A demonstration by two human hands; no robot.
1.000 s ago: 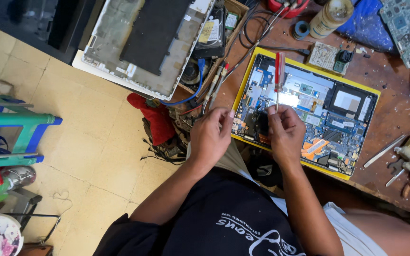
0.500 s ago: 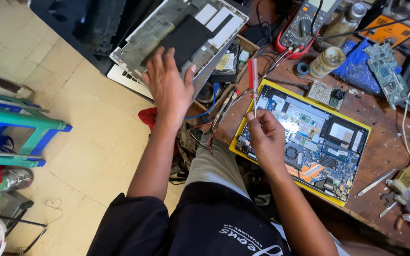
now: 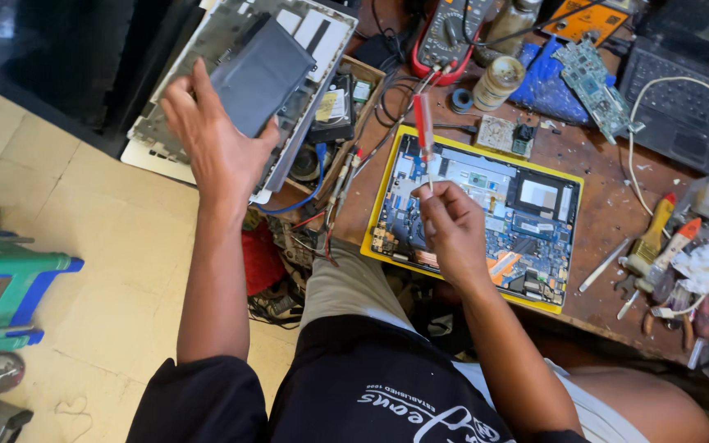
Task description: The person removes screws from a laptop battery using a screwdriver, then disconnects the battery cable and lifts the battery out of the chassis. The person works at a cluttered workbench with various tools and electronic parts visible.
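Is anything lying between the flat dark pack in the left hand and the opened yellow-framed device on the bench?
Yes. Between the dark pack and the yellow-framed device sit a wooden parts box and a bunch of wires at the bench edge; the right hand holds a red screwdriver over the device.

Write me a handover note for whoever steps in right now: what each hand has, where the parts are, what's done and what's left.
Left hand: raised off to the left, gripping a flat dark battery pack above the grey laptop cover.
Right hand: holding a red-handled screwdriver upright over the opened laptop in its yellow frame on the wooden bench.
Done: the laptop is open with the circuit board bare, and the battery pack is out of it and in hand.
Left: the battery pack is not yet set down; the board is still in its frame.
Nearby: multimeter at the top, more screwdrivers at the right.
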